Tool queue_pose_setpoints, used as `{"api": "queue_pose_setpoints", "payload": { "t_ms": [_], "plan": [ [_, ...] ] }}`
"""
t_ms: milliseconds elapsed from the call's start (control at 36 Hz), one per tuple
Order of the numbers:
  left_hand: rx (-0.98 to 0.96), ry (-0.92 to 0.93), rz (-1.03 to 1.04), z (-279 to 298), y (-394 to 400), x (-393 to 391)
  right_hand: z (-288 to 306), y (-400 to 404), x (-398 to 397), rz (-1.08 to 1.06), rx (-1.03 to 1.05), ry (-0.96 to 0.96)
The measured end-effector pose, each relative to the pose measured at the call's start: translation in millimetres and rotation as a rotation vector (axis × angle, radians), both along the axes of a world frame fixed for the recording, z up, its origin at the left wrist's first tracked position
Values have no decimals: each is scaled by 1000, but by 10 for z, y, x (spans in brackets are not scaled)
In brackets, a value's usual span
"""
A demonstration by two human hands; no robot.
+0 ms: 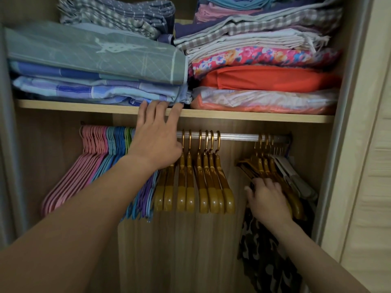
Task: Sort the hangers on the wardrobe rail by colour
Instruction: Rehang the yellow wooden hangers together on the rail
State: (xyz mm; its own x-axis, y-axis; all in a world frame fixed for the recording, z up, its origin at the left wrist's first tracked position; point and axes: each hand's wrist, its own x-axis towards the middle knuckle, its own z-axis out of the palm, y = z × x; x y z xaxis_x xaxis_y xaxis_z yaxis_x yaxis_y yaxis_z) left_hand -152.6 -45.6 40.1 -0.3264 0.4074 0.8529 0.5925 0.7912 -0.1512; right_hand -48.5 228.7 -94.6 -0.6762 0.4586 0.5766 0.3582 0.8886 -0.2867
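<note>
Two bare forearms reach up into an open wardrobe. The right hand (267, 199) is lower and nearer, its fingers (257, 185) curled over the shoulder ends of a small bunch of gold hangers (268, 166) near the right end of the rail (237, 136). Just right of that bunch hang a few white hangers (294, 176), and below the hand hangs a camouflage-patterned garment (266, 256).

The left hand (156, 140) is raised in front of the rail's middle, fingers (176, 115) straight and spread, tips touching the front edge of the shelf (254, 117) above; it holds nothing.

Along the rail from its left end hang packed pink hangers (84, 166), then blue hangers (114, 149), a few green ones (127, 140), and purple hangers (146, 191) showing below the left wrist. Just right of that hand hangs a row of gold hangers (201, 182), set apart by a gap of bare rail from the bunch under the right hand.

On the shelf lie two stacks of folded bedding (95, 60): blues and greys on the left, orange, floral and checked on the right.
</note>
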Motion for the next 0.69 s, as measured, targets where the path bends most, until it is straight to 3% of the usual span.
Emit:
{"api": "queue_pose_setpoints", "payload": {
  "t_ms": [56, 167, 417, 556, 694],
  "plan": [
    [1, -3, -1, 2, 2, 0, -83, 102, 36, -125, 234, -162],
    [7, -2, 1, -2, 8, -5, -259, 264, 114, -220, 406, -378],
    [19, 2, 8, -15, 27, -4, -254, 285, 256, -290, 462, -436],
    [29, 16, 6, -27, 26, -9, -226, 220, 264, -213, 440, -313],
    [29, 15, 3, -30, 27, -14, -66, 129, 283, 57, 88, 144]
  ]
}}
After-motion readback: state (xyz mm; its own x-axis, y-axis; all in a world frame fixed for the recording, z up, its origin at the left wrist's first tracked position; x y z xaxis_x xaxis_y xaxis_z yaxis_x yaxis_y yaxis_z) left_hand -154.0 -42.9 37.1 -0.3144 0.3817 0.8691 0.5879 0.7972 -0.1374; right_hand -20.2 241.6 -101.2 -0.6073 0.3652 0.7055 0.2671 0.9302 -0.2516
